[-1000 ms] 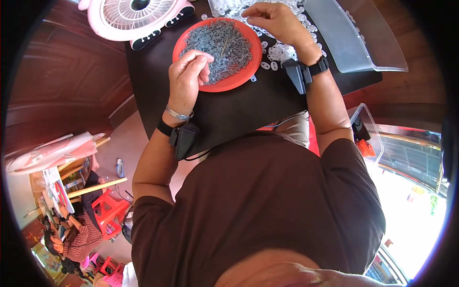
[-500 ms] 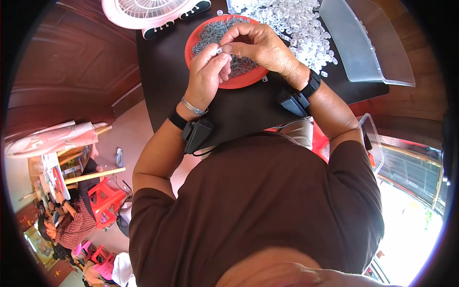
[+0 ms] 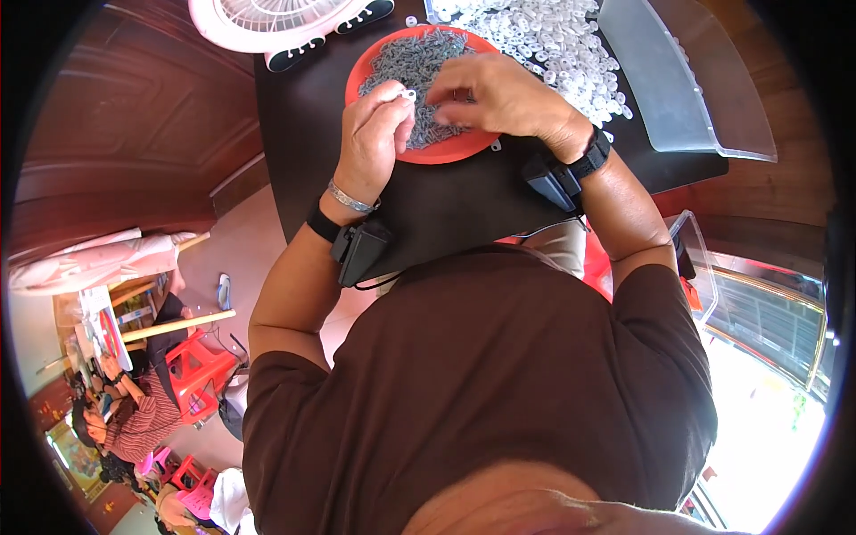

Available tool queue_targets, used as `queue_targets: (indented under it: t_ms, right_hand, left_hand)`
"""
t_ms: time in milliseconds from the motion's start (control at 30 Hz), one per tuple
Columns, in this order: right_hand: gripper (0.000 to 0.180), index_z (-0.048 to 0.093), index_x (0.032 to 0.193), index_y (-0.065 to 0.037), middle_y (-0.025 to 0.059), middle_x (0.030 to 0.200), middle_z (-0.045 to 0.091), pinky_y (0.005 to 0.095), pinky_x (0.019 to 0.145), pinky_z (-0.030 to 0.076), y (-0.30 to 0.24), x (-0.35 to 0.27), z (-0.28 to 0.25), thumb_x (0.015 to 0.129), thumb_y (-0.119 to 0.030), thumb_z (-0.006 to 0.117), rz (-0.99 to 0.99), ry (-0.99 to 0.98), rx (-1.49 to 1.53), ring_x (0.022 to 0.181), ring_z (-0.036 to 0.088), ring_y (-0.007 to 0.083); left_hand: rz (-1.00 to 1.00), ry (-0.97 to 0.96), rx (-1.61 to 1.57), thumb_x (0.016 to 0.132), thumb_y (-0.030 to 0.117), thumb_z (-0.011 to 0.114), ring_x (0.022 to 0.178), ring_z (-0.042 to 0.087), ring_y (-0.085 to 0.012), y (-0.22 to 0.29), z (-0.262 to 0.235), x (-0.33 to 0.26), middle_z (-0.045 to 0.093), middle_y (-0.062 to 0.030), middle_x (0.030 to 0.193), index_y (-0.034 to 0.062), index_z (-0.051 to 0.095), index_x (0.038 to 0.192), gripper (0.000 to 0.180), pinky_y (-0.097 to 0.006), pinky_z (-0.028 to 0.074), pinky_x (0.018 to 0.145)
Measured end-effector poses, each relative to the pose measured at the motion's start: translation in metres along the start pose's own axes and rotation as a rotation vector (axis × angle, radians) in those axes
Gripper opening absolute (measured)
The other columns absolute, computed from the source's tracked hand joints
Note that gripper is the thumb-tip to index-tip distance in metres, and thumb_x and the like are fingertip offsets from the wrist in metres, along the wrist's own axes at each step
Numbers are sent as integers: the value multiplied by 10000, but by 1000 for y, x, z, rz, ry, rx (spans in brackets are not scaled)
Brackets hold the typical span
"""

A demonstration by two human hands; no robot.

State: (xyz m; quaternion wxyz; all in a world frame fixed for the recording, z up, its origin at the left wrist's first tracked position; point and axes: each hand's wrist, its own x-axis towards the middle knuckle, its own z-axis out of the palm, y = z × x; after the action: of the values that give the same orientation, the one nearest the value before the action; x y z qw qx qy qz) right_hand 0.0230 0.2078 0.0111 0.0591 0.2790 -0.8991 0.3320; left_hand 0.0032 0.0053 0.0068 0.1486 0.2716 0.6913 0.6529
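Note:
My left hand (image 3: 374, 134) is closed, its thumb and forefinger pinching a small white plastic piece (image 3: 408, 94) with a dark hole in it. It is at the left side of a round red-orange basin (image 3: 437, 157), filled with small grey screws (image 3: 406, 61). Over the right part of the basin hovers my right hand (image 3: 504, 96), a little blurred, thumb and forefinger apart and nothing visible between them. To the right of the basin spreads a heap of similar white plastic pieces (image 3: 557, 40) on the dark table (image 3: 428, 209).
A clear plastic bin (image 3: 655, 80) lies beside the heap at the right. A pink fan (image 3: 276, 18) stands at the far left of the table. Red stools (image 3: 198, 374) and another person (image 3: 143, 423) are at the lower left.
My right hand has let go of the white piece and moved right, away from my left hand, its fingers parting. My left hand has shifted slightly left, still holding the piece.

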Motion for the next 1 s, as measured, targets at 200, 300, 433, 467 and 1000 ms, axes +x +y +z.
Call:
queue_targets:
  t_ms: [200,300,433,467,1000]
  right_hand:
    - [94,637,817,-74,78,838,592,401,711,475,-5,1,20,760,-149,636,-65,-10,-246,842,596,297]
    - [97,625,826,-71,77,829,593,399,713,475,-1,1,22,768,-148,628,-44,42,-269,826,598,299]
    - [94,597,840,-58,81,865,578,364,708,479,7,2,19,779,-123,629,-7,83,-181,840,587,292]
    - [96,594,841,-58,81,872,582,363,717,478,7,3,18,784,-127,628,8,83,-158,853,587,292]
    - [143,641,962,-17,34,820,653,259,730,487,10,6,17,845,-92,606,176,133,312,740,607,135]
  left_hand:
    - [-42,-5,-4,874,162,390,484,389,-78,-1,-1,1,442,-8,560,45,460,656,257,-229,282,466]
    - [-24,-14,16,872,166,395,482,387,-78,3,-3,1,438,-7,556,46,457,646,263,-228,278,464]
    - [-46,9,34,874,173,398,484,394,-72,4,-4,2,442,-2,554,52,462,643,269,-222,273,459]
    - [-62,22,21,876,176,400,485,396,-69,4,-4,2,444,2,555,55,464,643,271,-220,271,458]
    - [-104,-22,46,882,185,438,492,379,-60,2,-7,3,435,14,558,63,469,649,265,-217,267,468]
